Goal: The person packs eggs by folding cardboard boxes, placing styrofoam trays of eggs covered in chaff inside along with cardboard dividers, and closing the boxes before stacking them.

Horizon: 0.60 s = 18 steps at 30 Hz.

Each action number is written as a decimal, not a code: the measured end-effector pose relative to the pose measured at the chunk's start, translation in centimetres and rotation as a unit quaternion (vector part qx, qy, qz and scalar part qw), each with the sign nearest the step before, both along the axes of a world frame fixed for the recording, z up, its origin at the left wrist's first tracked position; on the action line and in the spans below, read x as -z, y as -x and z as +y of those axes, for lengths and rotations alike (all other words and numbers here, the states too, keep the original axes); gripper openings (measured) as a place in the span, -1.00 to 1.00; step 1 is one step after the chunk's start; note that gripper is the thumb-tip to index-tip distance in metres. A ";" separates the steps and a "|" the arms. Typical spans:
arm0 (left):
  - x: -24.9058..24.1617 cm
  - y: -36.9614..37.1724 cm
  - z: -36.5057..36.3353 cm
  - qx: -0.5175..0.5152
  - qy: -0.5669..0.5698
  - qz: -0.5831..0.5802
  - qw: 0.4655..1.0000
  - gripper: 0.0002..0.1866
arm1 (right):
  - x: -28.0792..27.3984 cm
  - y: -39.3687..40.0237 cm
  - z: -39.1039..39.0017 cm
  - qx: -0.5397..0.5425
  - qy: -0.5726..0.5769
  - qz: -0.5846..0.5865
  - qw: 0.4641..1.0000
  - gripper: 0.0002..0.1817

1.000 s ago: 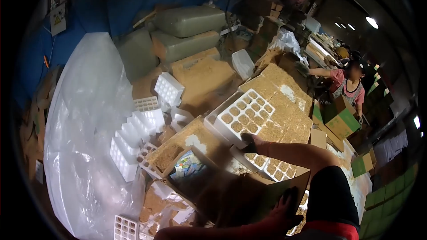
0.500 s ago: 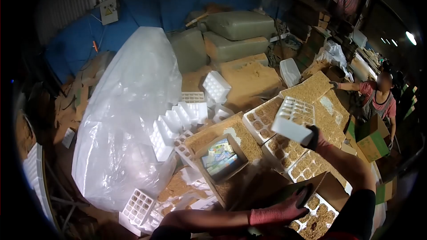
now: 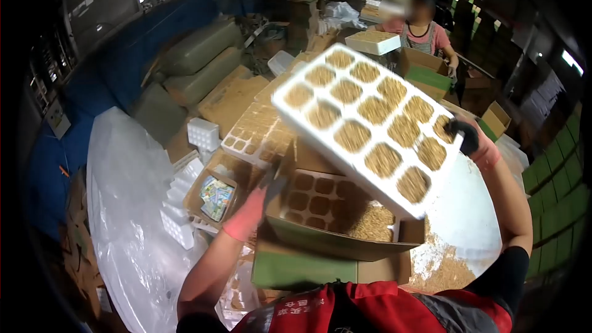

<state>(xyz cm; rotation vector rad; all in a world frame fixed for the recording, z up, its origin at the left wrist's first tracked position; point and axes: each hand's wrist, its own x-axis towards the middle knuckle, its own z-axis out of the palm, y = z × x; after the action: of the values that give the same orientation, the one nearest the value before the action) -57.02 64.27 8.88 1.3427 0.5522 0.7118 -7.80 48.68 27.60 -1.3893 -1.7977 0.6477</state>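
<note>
Nearest: cardboard box (image 3: 336, 234) w/ green side, flaps open, a brown cell insert and some loose husk-like fill inside. Left hand (image 3: 253, 209) in a pink glove, fingers curled over the box's left flap edge, clamped on it. Right hand (image 3: 470, 139), dark-tipped glove, pinches the far right corner of a white foam tray (image 3: 370, 123), held tilted above the box, cells packed w/ fill.

Risks, as I judge them: one-corner grip on a loaded tray, so it could snap or twist out. Steep tilt means fill may spill past the box onto the white sheet (image 3: 462, 209), where some already lies. Flap could fold under the hand, shifting the box.

Further off: more filled trays (image 3: 259, 129), clear plastic bag (image 3: 117, 172), a co-worker (image 3: 419, 28) at other boxes.
</note>
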 end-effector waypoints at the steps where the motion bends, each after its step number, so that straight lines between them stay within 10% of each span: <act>1: -1.4 -0.6 -0.4 -0.010 0.126 -0.033 0.991 -0.48 | -0.3 -0.6 -2.8 0.024 0.037 0.091 0.995 -0.77; 2: -3.0 -0.7 -1.0 0.010 0.045 -0.011 0.999 -0.48 | -0.3 -0.3 -5.0 0.108 0.140 0.298 0.938 -0.75; 3: -4.6 -0.8 -1.7 0.023 -0.036 0.009 0.999 -0.48 | -0.1 -2.0 -6.6 0.101 0.196 0.259 0.940 -0.74; 4: -5.7 -1.2 -2.4 0.006 0.148 -0.024 0.989 -0.48 | -1.4 -1.3 -7.8 -0.112 0.026 -0.117 0.986 -0.77; 9: -5.5 -1.0 -3.4 0.086 0.052 -0.014 0.995 -0.50 | -1.3 3.7 -5.8 -0.124 0.122 -0.142 0.974 -0.73; 10: -5.4 -1.1 -3.1 0.095 0.224 -0.085 0.966 -0.49 | -0.3 3.9 -3.8 -0.184 0.105 -0.137 0.968 -0.70; 13: -6.5 0.5 -2.1 0.106 0.162 -0.045 0.980 -0.50 | 2.8 7.7 0.1 -0.137 0.183 -0.103 0.968 -0.61; 14: -6.6 0.7 -1.7 0.094 0.124 -0.013 0.988 -0.51 | 1.7 10.7 1.0 0.087 0.419 0.021 0.903 -0.63; 18: -3.2 -0.2 0.5 0.050 0.152 -0.020 0.987 -0.55 | 7.0 13.4 -1.2 0.071 0.012 -0.527 0.847 -0.71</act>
<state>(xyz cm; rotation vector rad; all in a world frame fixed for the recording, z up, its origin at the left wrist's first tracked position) -56.83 64.82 12.11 1.0619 0.5339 0.5466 -21.22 47.46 20.63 -2.0897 -2.4297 -0.2916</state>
